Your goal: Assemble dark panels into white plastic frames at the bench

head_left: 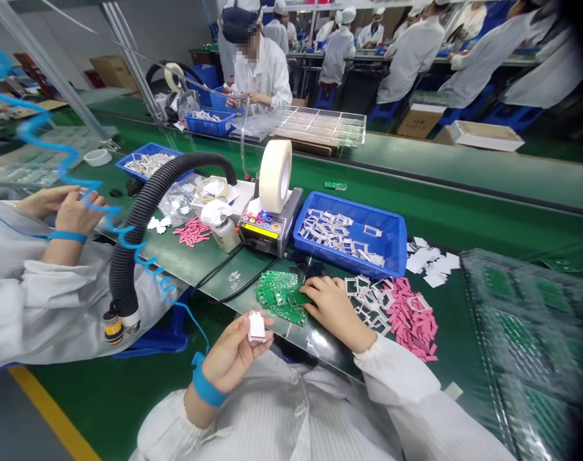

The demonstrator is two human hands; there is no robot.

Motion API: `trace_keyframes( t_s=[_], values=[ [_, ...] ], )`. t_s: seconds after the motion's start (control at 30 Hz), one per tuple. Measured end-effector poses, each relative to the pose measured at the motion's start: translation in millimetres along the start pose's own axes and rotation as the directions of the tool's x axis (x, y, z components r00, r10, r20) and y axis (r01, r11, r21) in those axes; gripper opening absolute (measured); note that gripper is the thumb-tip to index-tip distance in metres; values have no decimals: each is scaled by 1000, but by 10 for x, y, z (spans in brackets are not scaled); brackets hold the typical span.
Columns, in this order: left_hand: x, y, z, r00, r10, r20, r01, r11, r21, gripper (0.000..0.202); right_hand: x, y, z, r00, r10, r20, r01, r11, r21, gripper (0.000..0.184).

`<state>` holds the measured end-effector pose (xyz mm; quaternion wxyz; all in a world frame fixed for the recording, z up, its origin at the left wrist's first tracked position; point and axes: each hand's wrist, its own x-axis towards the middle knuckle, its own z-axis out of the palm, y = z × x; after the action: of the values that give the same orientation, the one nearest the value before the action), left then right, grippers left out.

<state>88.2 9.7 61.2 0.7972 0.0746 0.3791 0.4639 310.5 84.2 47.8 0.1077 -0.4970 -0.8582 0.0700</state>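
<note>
My left hand (236,349), with a blue wrist strap, holds a small white rectangular frame (257,326) with a pink strip along its lower edge, between thumb and fingers. At the table edge, my right hand (330,306) reaches over a loose pile of green circuit boards (275,288). Its thumb and fingertips grip one small circuit board (298,298) on the right of that pile. Just right of this hand lie white plastic frames (368,307), partly hidden by it, and a heap of pink strips (414,320).
Behind the boards stand a tape dispenser (270,224) with a large tape roll (275,176), a bottle (224,234) and a blue bin (397,246) of white frames. White pads (433,261) and clear trays (526,333) lie right. A black hose (128,256) and a co-worker's hands (75,214) are left.
</note>
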Motion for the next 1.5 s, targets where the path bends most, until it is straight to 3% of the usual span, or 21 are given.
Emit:
trace_keyframes(
  t_s=[0.13, 0.33, 0.5, 0.7, 0.83, 0.93, 1.0, 1.1, 1.3, 1.5],
  values=[
    [55, -51, 49, 1000, 14, -16, -15, 1000, -18, 23, 21, 10, -38, 999, 0, 33, -1, 999, 35, 10],
    [125, -117, 172, 999, 43, -11, -43, 999, -10, 24, 5, 53, -139, 997, -35, 70, 31, 998, 58, 20],
    [118, -122, 150, 999, 30, -35, -31, 999, -14, 24, -75, 131, -175, 998, -27, 56, 26, 1000, 16, 26],
    [97, -111, 163, 999, 51, 2, -51, 998, -39, 25, -92, 166, -167, 999, 19, 28, -20, 999, 33, 18],
    [87, -154, 270, 988, 150, 43, -150, 989, -18, 27, -165, -66, -411, 999, 42, -18, -37, 979, 198, 25],
    [62, -195, 388, 967, 247, 63, -247, 969, -14, 35, -246, -415, -642, 981, 19, -194, 57, 923, 380, 32],
    [28, -203, 463, 958, 276, 84, -276, 961, -12, 37, -274, -639, -739, 948, -51, -315, 175, 909, 379, 29],
    [-36, -181, 540, 952, 287, 104, -286, 958, -25, 36, -269, -836, -788, 906, -124, -406, 270, 906, 326, 24],
    [-88, -130, 537, 932, 348, 106, -352, 936, 24, 35, -251, -874, -805, 899, -120, -421, 295, 876, 381, 19],
    [-99, -112, 587, 923, 365, 123, -376, 923, 80, 53, -208, -868, -861, 914, -106, -393, 297, 833, 467, 18]
  ],
)
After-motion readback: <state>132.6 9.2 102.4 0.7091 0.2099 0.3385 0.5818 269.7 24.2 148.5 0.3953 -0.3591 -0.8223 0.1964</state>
